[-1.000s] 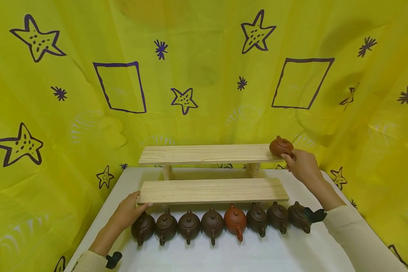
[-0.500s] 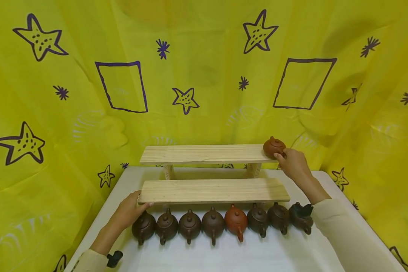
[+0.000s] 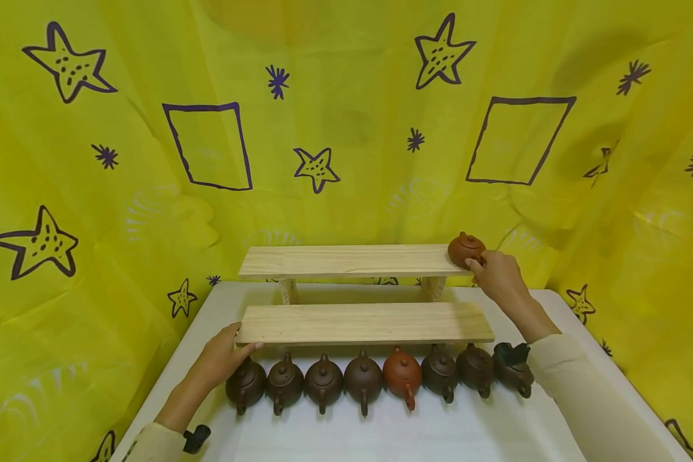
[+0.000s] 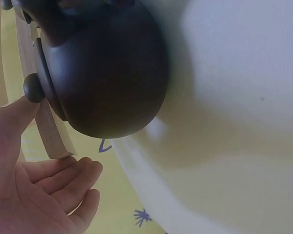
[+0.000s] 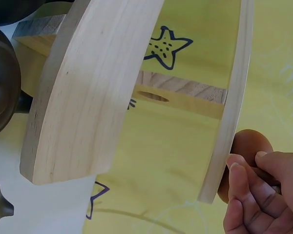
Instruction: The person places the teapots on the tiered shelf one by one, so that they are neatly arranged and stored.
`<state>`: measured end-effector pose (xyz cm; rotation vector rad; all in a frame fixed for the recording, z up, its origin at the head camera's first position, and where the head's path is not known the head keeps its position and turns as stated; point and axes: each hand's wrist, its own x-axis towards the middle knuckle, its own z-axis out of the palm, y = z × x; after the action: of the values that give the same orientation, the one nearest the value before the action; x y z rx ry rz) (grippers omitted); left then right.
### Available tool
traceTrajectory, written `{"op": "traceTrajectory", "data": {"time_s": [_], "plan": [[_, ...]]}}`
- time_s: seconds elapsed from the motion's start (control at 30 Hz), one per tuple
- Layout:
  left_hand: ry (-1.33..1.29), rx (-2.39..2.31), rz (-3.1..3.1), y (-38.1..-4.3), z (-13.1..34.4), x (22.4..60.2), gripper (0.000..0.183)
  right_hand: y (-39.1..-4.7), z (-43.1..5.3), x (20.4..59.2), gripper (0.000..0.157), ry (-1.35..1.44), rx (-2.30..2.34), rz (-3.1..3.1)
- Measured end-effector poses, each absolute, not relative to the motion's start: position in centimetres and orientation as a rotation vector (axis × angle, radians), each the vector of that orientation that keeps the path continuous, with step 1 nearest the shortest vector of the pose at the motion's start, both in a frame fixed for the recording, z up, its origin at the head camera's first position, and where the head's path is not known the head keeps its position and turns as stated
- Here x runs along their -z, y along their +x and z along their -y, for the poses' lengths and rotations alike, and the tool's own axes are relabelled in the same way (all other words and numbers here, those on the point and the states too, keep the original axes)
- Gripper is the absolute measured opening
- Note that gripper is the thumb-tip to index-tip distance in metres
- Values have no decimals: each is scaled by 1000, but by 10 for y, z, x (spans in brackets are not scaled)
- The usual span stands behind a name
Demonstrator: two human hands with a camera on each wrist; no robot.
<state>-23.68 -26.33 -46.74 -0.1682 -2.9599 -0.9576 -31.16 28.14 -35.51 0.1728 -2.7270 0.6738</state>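
Note:
At the right end of the upper wooden shelf [image 3: 346, 260] sits a small reddish-brown teapot [image 3: 466, 250]. My right hand [image 3: 499, 276] pinches its handle between thumb and fingers; the right wrist view shows the teapot [image 5: 251, 146] partly hidden behind the shelf edge and the fingers. My left hand [image 3: 215, 356] holds the left end of the lower wooden shelf [image 3: 366, 323], thumb along the front edge and fingers at the end. Close to that thumb is a dark brown teapot [image 4: 112, 73], the leftmost of the front row.
Several dark brown teapots [image 3: 323, 380] and one orange-red teapot [image 3: 402, 372] line up before the lower shelf, handles toward me, on a white table [image 3: 300, 439]. The rightmost dark teapot is partly covered by the right wrist's black strap piece [image 3: 512, 353]. A yellow patterned cloth [image 3: 352, 212] surrounds the table.
My right hand has moved the reddish-brown teapot slightly left, onto the upper shelf's right end, and then stayed there. The left hand has kept its place on the lower shelf.

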Motion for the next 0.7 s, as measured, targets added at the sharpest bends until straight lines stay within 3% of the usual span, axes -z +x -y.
{"op": "traceTrajectory", "data": {"time_s": [0.33, 0.7], "plan": [[-170, 949, 2966, -236, 263, 467, 81, -303, -288, 360, 43, 111, -695, 2781], [-190, 979, 2962, -238, 264, 469, 81, -257, -310, 395, 52, 53, -694, 2870]]}}
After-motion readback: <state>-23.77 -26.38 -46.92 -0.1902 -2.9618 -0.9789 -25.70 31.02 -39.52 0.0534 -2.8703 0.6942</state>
